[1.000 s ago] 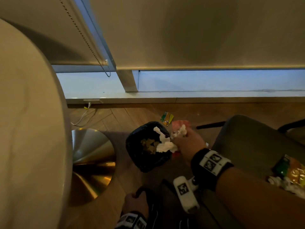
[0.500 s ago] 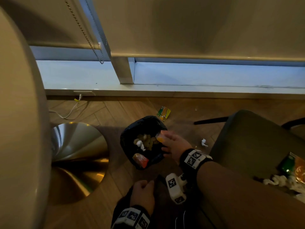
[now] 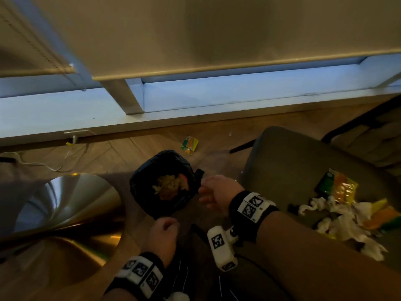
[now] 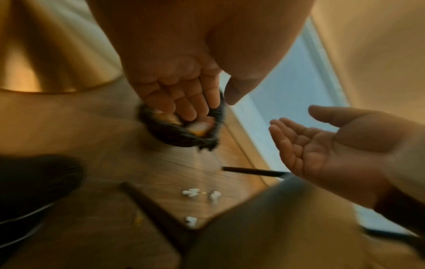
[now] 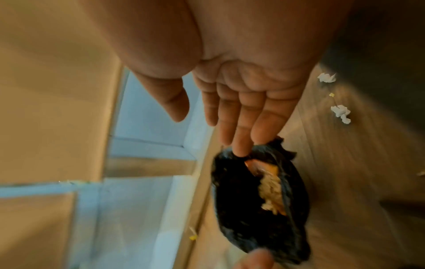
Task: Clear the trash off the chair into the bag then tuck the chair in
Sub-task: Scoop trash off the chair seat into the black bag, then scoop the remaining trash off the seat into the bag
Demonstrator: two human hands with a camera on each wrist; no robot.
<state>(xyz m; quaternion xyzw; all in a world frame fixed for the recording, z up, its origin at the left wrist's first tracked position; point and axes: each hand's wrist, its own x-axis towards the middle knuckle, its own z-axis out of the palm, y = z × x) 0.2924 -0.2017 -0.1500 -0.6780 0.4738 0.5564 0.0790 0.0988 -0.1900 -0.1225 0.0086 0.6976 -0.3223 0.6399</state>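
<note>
Head view, looking down at the floor beside a window. Largest element: the chair (image 3: 303,170), standing on the right, pulled out and not yet tucked in. Its seat carries a sizeable heap of trash (image 3: 347,213): crumpled white tissue, a green-and-orange wrapper and yellow scraps, lying toward the seat's right side. The clearing is judged to be partly done, with most of the heap left to move.

Next in size: the black bag (image 3: 161,184), standing open on the wooden floor to the left of the chair, near a round metal base (image 3: 65,203). Pale crumpled scraps and an orange piece already lie inside it, so at least some trash has gone in.

On the floor lie strays: a green-and-yellow packet (image 3: 189,144) beyond the bag, and small white tissue bits (image 4: 190,192) between bag and chair. Whether these count as chair trash cannot be told.

The hands: the right hand (image 3: 218,191) is empty, fingers straight and spread, hovering just beside the bag's right rim; the right wrist view shows its fingertips (image 5: 239,145) at that rim. The left hand (image 3: 162,235) sits at the bag's near edge with fingers curled; whether it pinches the rim cannot be told.
</note>
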